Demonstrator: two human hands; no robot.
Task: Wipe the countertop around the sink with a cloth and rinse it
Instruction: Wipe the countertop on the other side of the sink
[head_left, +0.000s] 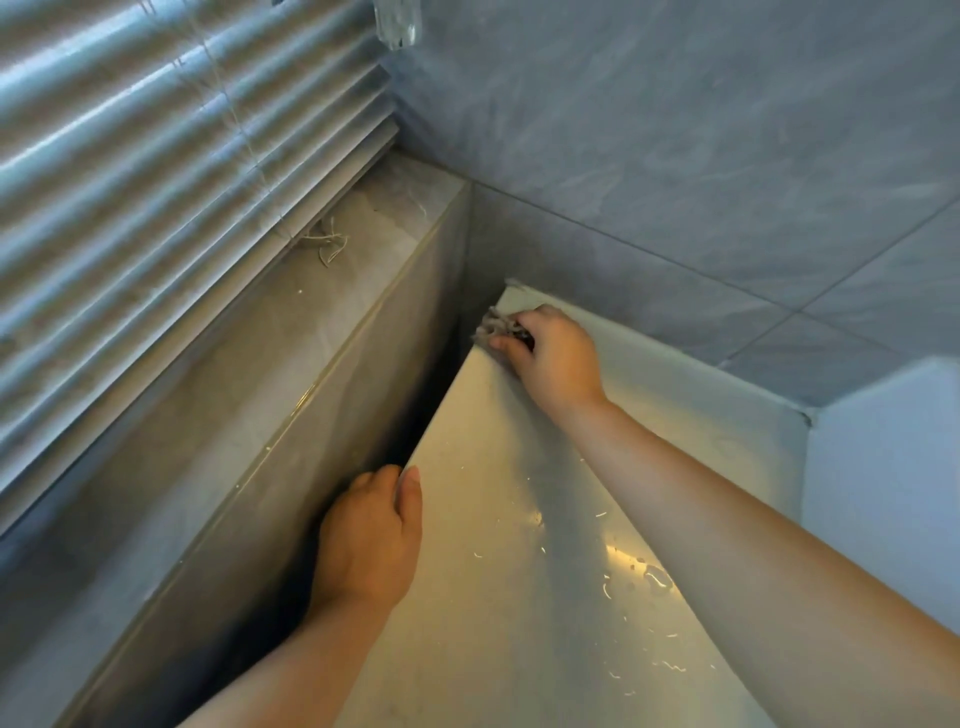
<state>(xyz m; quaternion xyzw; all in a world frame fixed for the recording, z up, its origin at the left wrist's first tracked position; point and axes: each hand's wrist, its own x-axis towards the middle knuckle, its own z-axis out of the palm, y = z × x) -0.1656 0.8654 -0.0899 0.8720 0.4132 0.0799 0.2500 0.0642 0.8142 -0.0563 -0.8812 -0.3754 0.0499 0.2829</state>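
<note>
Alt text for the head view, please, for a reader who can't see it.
The right hand grips a bunched grey cloth at the far corner of a pale glossy countertop, by the grey tiled wall. The left hand grips the countertop's left edge beside a tiled ledge under slatted window blinds. Water droplets dot the near surface.

Pale countertop (493, 597), scattered water droplets (655, 576), crumpled cloth (500, 325) at far corner
</note>
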